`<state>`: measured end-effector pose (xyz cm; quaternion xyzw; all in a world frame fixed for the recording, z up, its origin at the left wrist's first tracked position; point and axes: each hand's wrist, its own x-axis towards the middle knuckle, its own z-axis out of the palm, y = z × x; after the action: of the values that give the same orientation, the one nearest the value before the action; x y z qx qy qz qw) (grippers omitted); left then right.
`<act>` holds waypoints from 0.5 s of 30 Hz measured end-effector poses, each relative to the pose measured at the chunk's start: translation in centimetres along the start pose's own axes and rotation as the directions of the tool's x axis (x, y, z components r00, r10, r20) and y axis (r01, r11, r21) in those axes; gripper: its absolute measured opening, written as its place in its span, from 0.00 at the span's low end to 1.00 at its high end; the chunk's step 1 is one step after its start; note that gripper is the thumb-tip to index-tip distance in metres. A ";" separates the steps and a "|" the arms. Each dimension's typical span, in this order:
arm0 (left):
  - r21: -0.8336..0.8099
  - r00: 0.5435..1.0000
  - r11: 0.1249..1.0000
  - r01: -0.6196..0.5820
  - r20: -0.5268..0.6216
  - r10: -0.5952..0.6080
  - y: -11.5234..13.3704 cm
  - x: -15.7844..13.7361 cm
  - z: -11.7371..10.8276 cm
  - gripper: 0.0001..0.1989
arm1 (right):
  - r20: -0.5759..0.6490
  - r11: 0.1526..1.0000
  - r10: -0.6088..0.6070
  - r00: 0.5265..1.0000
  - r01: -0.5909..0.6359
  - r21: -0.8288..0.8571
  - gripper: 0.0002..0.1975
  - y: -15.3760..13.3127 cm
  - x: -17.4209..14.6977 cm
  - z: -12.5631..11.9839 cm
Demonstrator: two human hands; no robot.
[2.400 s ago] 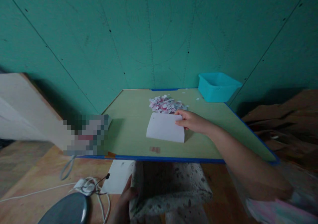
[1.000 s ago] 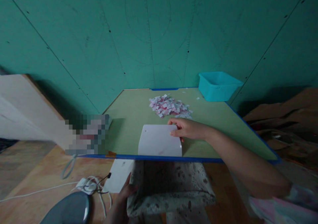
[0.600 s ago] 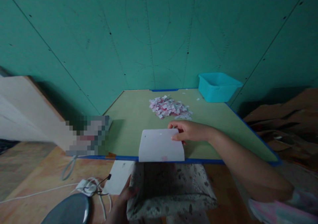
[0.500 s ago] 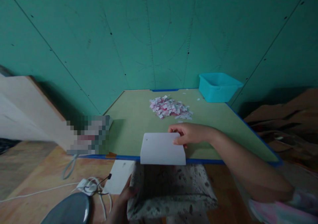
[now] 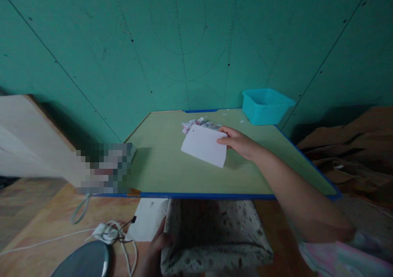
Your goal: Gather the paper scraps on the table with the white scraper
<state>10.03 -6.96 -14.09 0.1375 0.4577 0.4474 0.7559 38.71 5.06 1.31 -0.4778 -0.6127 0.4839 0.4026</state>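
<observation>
My right hand (image 5: pixel 231 139) pinches the right edge of a white plastic-looking sheet (image 5: pixel 204 146) with a small hole in one corner. The sheet is tilted above the green tabletop (image 5: pixel 162 166), in front of a pile of small white and pinkish paper pieces (image 5: pixel 188 125), and covers most of it. Below the table's front edge, my left hand (image 5: pixel 161 240) is closed on the left side of a speckled, cloth-covered box (image 5: pixel 221 254) with an open, dark inside. Its fingertips are partly hidden.
A turquoise plastic basin (image 5: pixel 267 109) stands at the table's back right, beside a few loose scraps. A pixelated box (image 5: pixel 107 168) sits at the left edge. White cables (image 5: pixel 107 232) and a dark round stool (image 5: pixel 84 260) are lower left; brown cardboard (image 5: pixel 353 137) lies right.
My right hand has carried the white sheet from the table's front edge back toward the paper pile, turning it slightly. My left hand stays on the cloth-covered box. The view has shifted a little.
</observation>
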 end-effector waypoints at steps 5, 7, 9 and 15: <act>0.122 0.997 0.992 0.028 0.064 -0.036 0.0 0.6 -0.9 0.48 | -0.379 0.998 -0.030 0.925 0.046 0.035 0.10 1.3 1.5 -1.4; 0.123 0.997 0.992 0.008 0.079 -0.018 -0.3 0.5 -1.0 0.49 | -0.483 0.997 -0.079 0.872 0.061 -0.053 0.11 1.8 1.9 -2.0; 0.108 0.995 0.994 -0.012 0.095 0.001 -1.0 0.3 -1.0 0.47 | -0.539 0.986 -0.139 0.831 0.065 -0.154 0.11 2.3 2.2 -2.5; 0.070 0.993 0.996 -0.054 0.113 0.046 -2.1 -0.3 -1.1 0.46 | -0.520 0.961 -0.209 0.828 0.075 -0.267 0.13 2.5 2.3 -2.9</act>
<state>10.22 -8.58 -15.86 0.2009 0.4275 0.4409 0.7632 41.45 8.12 -0.48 -0.5921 -0.5603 0.2212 0.5354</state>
